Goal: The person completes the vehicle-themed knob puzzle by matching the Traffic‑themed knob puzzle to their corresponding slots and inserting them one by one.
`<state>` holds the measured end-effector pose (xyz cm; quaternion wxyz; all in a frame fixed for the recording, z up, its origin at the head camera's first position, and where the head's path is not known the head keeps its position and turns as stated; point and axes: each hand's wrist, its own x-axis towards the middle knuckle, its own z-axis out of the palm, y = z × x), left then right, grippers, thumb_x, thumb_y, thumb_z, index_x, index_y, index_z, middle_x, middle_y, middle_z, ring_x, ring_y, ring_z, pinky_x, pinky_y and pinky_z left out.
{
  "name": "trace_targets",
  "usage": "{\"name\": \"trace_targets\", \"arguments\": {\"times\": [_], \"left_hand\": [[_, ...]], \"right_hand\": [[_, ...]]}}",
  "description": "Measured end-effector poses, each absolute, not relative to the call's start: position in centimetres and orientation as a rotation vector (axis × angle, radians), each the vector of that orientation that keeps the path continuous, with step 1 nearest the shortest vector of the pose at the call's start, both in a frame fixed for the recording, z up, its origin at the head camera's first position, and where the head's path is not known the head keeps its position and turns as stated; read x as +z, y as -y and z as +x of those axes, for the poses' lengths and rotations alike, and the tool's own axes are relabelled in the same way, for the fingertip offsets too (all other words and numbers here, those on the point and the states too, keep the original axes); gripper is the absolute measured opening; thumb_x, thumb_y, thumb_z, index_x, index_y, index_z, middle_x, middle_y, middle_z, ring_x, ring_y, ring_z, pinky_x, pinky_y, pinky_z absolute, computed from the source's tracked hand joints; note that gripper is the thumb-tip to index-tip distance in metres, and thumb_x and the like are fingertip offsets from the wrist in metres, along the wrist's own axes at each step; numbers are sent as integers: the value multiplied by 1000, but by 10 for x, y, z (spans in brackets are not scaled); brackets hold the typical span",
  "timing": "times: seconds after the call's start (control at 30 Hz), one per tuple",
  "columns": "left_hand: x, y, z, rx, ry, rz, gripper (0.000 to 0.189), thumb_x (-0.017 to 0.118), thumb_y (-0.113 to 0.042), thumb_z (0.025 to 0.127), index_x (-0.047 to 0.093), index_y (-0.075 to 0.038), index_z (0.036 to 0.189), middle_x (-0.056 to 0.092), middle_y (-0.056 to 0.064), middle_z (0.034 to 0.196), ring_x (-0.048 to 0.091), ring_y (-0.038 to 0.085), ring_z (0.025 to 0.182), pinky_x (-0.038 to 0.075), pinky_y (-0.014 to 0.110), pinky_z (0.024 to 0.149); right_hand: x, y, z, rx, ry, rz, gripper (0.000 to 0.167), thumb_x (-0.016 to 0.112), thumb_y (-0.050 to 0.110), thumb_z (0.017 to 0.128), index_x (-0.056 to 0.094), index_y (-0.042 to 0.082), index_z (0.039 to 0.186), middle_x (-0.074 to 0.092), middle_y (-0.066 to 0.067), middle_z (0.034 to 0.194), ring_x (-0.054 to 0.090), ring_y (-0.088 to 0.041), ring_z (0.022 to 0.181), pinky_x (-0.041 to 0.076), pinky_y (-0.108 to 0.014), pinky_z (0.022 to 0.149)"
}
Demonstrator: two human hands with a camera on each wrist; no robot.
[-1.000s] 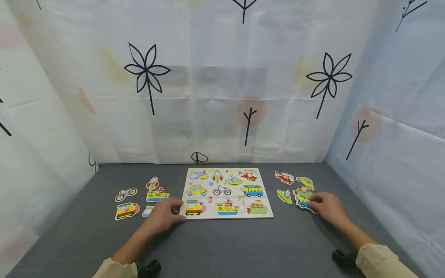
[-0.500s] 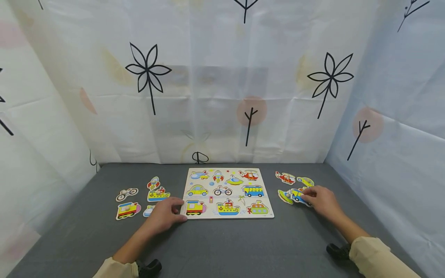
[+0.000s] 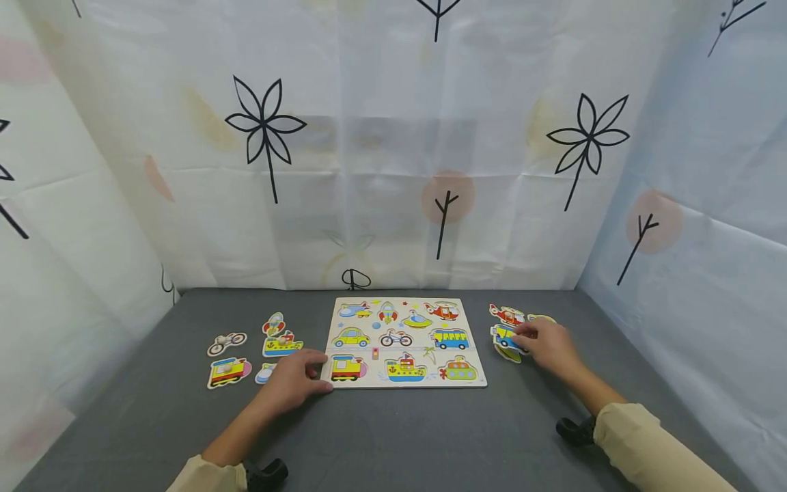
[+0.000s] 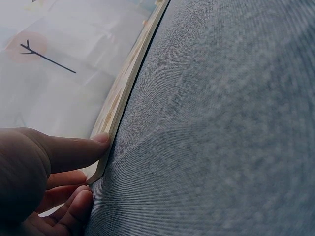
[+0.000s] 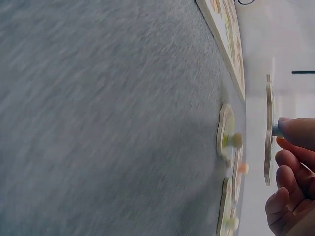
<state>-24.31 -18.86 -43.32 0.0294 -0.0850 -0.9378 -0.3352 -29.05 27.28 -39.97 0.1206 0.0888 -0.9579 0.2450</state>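
My right hand (image 3: 550, 348) pinches the blue bus puzzle piece (image 3: 503, 336) by its small knob. In the right wrist view the bus piece (image 5: 269, 98) is held on edge, raised off the grey table. It partly covers the green and yellow flying-saucer piece (image 3: 509, 354) in the head view. My left hand (image 3: 292, 379) grips the near left corner of the wooden puzzle board (image 3: 378, 365), thumb (image 4: 93, 147) against its front edge. Pictures of vehicles cover the board, including a bus at its right side.
Left of the board lie a bicycle piece (image 3: 227, 344), train piece (image 3: 227, 372), rocket piece (image 3: 273, 324), ship piece (image 3: 281, 346) and a light-blue piece (image 3: 265, 373) partly behind my hand. A helicopter piece (image 3: 507, 314) and half-hidden car piece (image 3: 541, 317) lie at the right.
My right hand has carried the bus piece left, from over the submarine piece to over the flying-saucer piece. The left hand stays at the board's corner.
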Motion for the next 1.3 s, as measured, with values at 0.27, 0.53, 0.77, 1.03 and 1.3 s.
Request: {"name": "trace_targets", "arguments": {"times": [0.27, 0.53, 0.77, 1.03, 1.3], "left_hand": [[-434, 189, -243, -1025, 2891, -269, 48, 87, -14, 71, 70, -4, 115, 64, 7, 112, 55, 15, 80, 48, 33, 71], [-432, 187, -242, -1034, 2895, -270, 48, 86, -13, 72, 70, -3, 115, 64, 7, 112, 56, 15, 80, 48, 33, 71], [-433, 187, -243, -1028, 2903, -257, 49, 87, -14, 71, 70, -4, 116, 64, 7, 114, 57, 15, 81, 49, 33, 72], [-433, 187, -243, -1027, 2907, -253, 49, 87, -15, 71, 70, -4, 116, 64, 7, 114, 56, 15, 81, 49, 33, 72], [-434, 188, -243, -1039, 2908, -251, 48, 86, -13, 72, 70, -4, 116, 64, 7, 114, 56, 15, 80, 48, 32, 71]], "right_hand": [[-404, -254, -301, 806, 2782, 318, 12, 72, 10, 86, 72, 0, 92, 64, -6, 85, 60, -23, 78, 50, -41, 68], [-407, -236, -310, 794, 2794, 297, 16, 73, 11, 86, 73, -1, 96, 63, -9, 91, 60, -26, 84, 50, -44, 75], [-406, -225, -314, 809, 2805, 367, 13, 72, 10, 87, 73, 0, 95, 65, -7, 87, 60, -23, 79, 49, -43, 72], [-409, -213, -318, 840, 2828, 416, 12, 71, 9, 88, 73, 1, 96, 63, -5, 87, 57, -21, 80, 49, -38, 71], [-412, -201, -324, 840, 2868, 422, 13, 72, 11, 88, 73, 2, 96, 61, -4, 87, 56, -19, 80, 48, -38, 71]]}}
